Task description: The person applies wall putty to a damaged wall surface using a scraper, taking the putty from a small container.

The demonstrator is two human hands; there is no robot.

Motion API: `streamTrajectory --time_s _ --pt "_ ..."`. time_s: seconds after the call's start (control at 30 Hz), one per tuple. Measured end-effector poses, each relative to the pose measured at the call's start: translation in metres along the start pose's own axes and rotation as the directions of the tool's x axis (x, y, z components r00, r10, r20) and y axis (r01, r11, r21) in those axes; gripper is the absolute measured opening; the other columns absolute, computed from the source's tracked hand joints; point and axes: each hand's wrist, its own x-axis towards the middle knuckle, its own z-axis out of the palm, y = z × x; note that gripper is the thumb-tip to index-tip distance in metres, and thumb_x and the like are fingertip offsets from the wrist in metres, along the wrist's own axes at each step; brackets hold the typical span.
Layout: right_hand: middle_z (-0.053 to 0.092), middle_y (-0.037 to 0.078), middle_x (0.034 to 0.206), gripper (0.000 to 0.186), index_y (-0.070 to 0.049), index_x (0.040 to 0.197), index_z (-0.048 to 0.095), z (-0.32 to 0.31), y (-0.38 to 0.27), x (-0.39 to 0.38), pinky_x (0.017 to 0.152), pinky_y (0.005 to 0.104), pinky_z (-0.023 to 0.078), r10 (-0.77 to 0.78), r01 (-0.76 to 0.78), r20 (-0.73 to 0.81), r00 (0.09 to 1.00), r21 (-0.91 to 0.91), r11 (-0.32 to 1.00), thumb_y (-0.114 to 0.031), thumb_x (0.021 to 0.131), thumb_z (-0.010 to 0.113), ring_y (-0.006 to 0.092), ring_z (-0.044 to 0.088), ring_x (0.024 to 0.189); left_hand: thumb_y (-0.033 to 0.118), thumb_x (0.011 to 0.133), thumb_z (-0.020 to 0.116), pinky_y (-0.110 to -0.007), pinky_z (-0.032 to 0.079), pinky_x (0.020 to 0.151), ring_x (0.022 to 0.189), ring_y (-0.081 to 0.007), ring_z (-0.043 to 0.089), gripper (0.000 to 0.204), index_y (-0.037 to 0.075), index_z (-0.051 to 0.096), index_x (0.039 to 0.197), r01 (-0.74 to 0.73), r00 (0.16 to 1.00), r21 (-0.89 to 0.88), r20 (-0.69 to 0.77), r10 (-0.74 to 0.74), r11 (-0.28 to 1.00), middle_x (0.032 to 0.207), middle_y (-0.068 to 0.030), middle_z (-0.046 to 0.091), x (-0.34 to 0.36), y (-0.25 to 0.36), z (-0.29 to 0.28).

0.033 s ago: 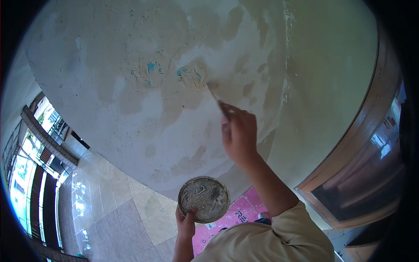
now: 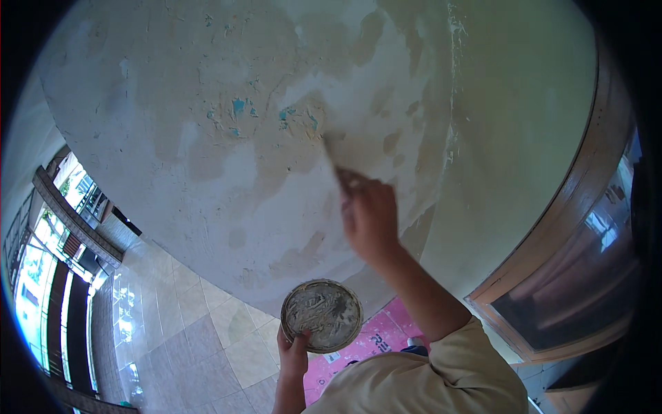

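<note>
My right hand (image 2: 372, 215) grips the handle of a putty knife (image 2: 332, 153), its fingers wrapped round it. The blade reaches up and left to the wall (image 2: 227, 200), just below patches of chipped plaster with blue showing through; blur hides whether its edge touches. Low in front of my body, my left hand (image 2: 295, 353) holds a round lid (image 2: 322, 316) by its near rim, thumb on top. Grey putty is smeared over the lid's face. Darker, damp-looking patches of filler spread across the whitish wall.
To the right, a pale green wall (image 2: 510, 138) meets the patched one along a rough seam. Beyond it stands a wooden frame (image 2: 545, 255) with a dark glossy panel. Below are floor tiles (image 2: 179, 345) and a pink printed sheet (image 2: 383, 331). Bright openings lie at far left.
My right hand and the putty knife have moved slightly down and to the left along the wall. My left hand and the lid have stayed in place.
</note>
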Motion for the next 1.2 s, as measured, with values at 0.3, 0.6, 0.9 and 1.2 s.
streamTrajectory --time_s 0.3,0.6,0.9,1.2 --pt "0.059 0.010 0.120 0.038 -0.005 0.114 0.059 -0.004 0.002 -0.012 0.083 0.0409 0.041 -0.093 0.079 0.058 0.994 0.210 0.974 -0.007 0.076 0.062 0.0276 0.056 0.096 -0.007 0.081 0.053 -0.033 0.044 0.094 0.107 -0.0193 0.056 0.046 0.000 0.048 0.126 0.004 1.000 -0.001 -0.021 -0.004 1.000 0.117 -0.0091 0.058 -0.001 -0.001 -0.001" --pt "0.049 0.007 0.134 0.061 -0.015 0.133 0.051 0.039 -0.005 -0.011 0.088 0.0427 0.039 -0.079 0.083 0.070 0.994 -0.056 0.995 -0.009 0.074 0.065 0.0277 0.049 0.107 -0.005 0.080 0.053 -0.033 0.043 0.094 0.106 -0.0194 0.056 0.044 -0.001 0.049 0.124 0.028 0.999 0.026 -0.021 -0.027 0.999 0.114 -0.0094 0.059 -0.001 -0.001 0.001" --pt "0.051 0.005 0.133 0.060 -0.016 0.135 0.050 0.020 -0.006 -0.027 0.091 0.0428 0.037 -0.180 0.177 0.191 0.965 0.032 0.984 -0.011 0.076 0.060 0.0243 0.050 0.109 0.001 0.084 0.060 -0.032 0.042 0.095 0.107 -0.0161 0.055 0.041 -0.001 0.050 0.124 0.019 0.999 0.057 0.037 -0.022 0.998 0.114 -0.0078 0.061 0.002 -0.005 -0.002" --pt "0.050 0.006 0.135 0.057 -0.015 0.134 0.050 0.059 -0.001 -0.021 0.086 0.0423 0.040 -0.098 0.107 0.174 0.980 -0.043 0.993 -0.010 0.079 0.062 0.0268 0.050 0.109 0.001 0.084 0.058 -0.032 0.042 0.095 0.107 -0.0163 0.055 0.042 -0.002 0.050 0.125 0.014 1.000 0.057 0.026 -0.015 0.998 0.115 -0.0081 0.061 0.004 -0.010 -0.003"
